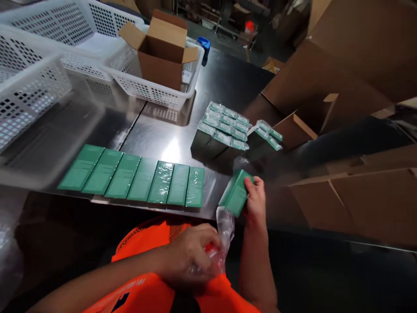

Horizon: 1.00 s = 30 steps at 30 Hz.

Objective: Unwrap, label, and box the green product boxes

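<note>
My right hand (256, 200) is closed on a green box (236, 193), tilted over the table's front edge. Clear plastic wrap (225, 224) hangs from the lower end of that box. Close to my body, my left hand (197, 252) has its fingers closed on the crumpled wrap. To the left, a row of several flat green boxes (133, 178) lies side by side along the edge, some with a shiny film on them. Beyond my right hand, wrapped green boxes (224, 126) stand grouped together, with a smaller group (269, 134) just right of them.
White perforated baskets (156, 94) stand at the back left, one holding an open cardboard box (161, 65). A blue tape dispenser-like object (204, 45) is beside it. Large cardboard boxes (368, 208) border the right side. The metal table (156, 130) is reflective.
</note>
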Motion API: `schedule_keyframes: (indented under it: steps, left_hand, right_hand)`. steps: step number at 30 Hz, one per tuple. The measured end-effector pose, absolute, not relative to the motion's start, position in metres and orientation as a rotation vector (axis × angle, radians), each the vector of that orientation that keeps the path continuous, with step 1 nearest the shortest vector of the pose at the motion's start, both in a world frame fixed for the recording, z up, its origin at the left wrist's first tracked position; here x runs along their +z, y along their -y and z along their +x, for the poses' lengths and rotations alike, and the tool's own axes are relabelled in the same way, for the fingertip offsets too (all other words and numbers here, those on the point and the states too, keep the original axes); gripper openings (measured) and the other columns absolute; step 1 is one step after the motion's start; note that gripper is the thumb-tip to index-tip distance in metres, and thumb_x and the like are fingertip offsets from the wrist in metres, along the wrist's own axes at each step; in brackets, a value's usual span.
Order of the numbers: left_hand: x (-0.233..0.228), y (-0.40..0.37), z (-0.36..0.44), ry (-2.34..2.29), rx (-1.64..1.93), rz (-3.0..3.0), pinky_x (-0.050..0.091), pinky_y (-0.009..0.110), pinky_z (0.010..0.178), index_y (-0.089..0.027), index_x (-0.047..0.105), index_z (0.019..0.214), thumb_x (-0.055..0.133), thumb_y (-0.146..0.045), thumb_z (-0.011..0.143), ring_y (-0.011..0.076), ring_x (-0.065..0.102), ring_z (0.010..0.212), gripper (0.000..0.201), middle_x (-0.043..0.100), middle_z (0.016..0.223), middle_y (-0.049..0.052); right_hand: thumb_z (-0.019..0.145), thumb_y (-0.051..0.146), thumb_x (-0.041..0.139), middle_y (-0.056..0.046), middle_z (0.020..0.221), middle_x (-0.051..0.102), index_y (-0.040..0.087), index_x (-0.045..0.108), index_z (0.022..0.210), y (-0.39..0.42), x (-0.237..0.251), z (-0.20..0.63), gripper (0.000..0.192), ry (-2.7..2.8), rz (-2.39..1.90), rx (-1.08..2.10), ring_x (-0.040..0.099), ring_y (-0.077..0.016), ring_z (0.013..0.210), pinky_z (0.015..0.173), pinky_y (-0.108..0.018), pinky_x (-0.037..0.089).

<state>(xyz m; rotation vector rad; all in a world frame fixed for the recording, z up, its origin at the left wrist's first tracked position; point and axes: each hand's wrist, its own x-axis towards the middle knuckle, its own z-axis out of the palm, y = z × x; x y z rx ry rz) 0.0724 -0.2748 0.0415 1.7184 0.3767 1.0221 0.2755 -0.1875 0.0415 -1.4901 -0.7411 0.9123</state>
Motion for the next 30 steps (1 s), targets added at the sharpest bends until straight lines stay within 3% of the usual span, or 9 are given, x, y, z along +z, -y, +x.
schedule_keyframes:
  steps: [3,6,9,11,14,17,22,26,30]
  left_hand:
    - [0.046,0.275,0.066,-0.384,0.891,1.497,0.046,0.026,0.071,-0.017,0.047,0.052,0.064,-0.027,0.079,0.0162,0.063,0.079,0.034,0.067,0.086,0.008]
    - [0.048,0.277,0.059,-0.517,0.733,1.234,0.043,0.022,0.059,-0.02,0.054,0.075,0.072,-0.03,0.069,0.0126,0.057,0.064,0.022,0.064,0.073,0.0]
    - [0.048,0.277,0.054,-0.635,0.669,1.17,0.044,0.022,0.059,-0.023,0.055,0.108,0.073,-0.025,0.061,0.0125,0.057,0.064,0.05,0.067,0.081,-0.003]
    - [0.049,0.275,0.055,-0.679,0.69,1.336,0.049,0.026,0.07,-0.024,0.058,0.117,0.07,-0.021,0.063,0.0156,0.061,0.073,0.055,0.069,0.088,0.0]
    - [0.05,0.27,0.059,-0.601,0.749,1.564,0.049,0.032,0.086,-0.022,0.07,0.102,0.066,-0.019,0.069,0.0214,0.064,0.092,0.033,0.072,0.095,0.005]
    - [0.052,0.27,0.065,-0.372,0.646,1.528,0.05,0.028,0.08,-0.022,0.075,0.092,0.063,-0.02,0.077,0.0187,0.066,0.083,0.02,0.074,0.089,0.005]
    - [0.055,0.274,0.068,-0.504,0.684,1.434,0.05,0.025,0.073,-0.022,0.079,0.091,0.067,-0.018,0.071,0.0162,0.063,0.079,0.023,0.068,0.088,0.004]
    - [0.053,0.274,0.065,-0.578,0.729,1.401,0.051,0.03,0.08,-0.021,0.078,0.086,0.071,-0.031,0.073,0.0192,0.064,0.088,0.017,0.066,0.096,0.007]
    - [0.052,0.274,0.067,-0.462,0.62,1.362,0.049,0.03,0.075,-0.018,0.069,0.065,0.055,-0.051,0.086,0.0188,0.064,0.078,0.041,0.069,0.087,0.008]
  right_hand:
    - [0.067,0.052,0.081,-0.004,0.103,0.061,0.022,0.057,0.099,0.181,0.031,0.26,0.05,1.146,-1.616,0.858,0.061,-0.0192,0.085,0.08,-0.038,0.055]
    - [0.079,0.049,0.072,-0.014,0.129,0.053,0.021,0.061,0.117,0.192,0.032,0.256,0.048,1.552,-1.627,0.527,0.052,-0.0287,0.121,0.106,-0.052,0.043]
    - [0.081,0.045,0.073,-0.014,0.14,0.049,0.025,0.054,0.135,0.214,0.041,0.266,0.06,1.866,-1.487,0.687,0.048,-0.0297,0.131,0.109,-0.052,0.042]
    - [0.077,0.046,0.079,-0.013,0.149,0.044,0.029,0.052,0.14,0.229,0.046,0.273,0.071,2.08,-1.4,0.867,0.045,-0.032,0.135,0.11,-0.052,0.041]
    - [0.074,0.051,0.081,-0.011,0.159,0.034,0.034,0.05,0.144,0.242,0.043,0.277,0.079,2.237,-1.417,0.861,0.036,-0.0363,0.142,0.114,-0.057,0.035]
    - [0.077,0.054,0.078,-0.01,0.161,0.029,0.035,0.046,0.147,0.238,0.035,0.278,0.08,2.177,-1.523,0.732,0.034,-0.0362,0.144,0.115,-0.059,0.033]
    - [0.089,0.046,0.068,-0.01,0.16,0.033,0.032,0.05,0.144,0.221,0.032,0.276,0.06,2.212,-1.429,0.711,0.033,-0.0317,0.146,0.116,-0.055,0.032]
    - [0.077,0.053,0.078,-0.011,0.157,0.039,0.032,0.055,0.14,0.217,0.029,0.268,0.07,2.269,-1.356,0.67,0.037,-0.0341,0.143,0.114,-0.057,0.035]
    - [0.077,0.051,0.079,-0.011,0.15,0.048,0.031,0.062,0.131,0.221,0.021,0.257,0.06,2.163,-1.383,0.563,0.043,-0.0336,0.138,0.112,-0.058,0.036]
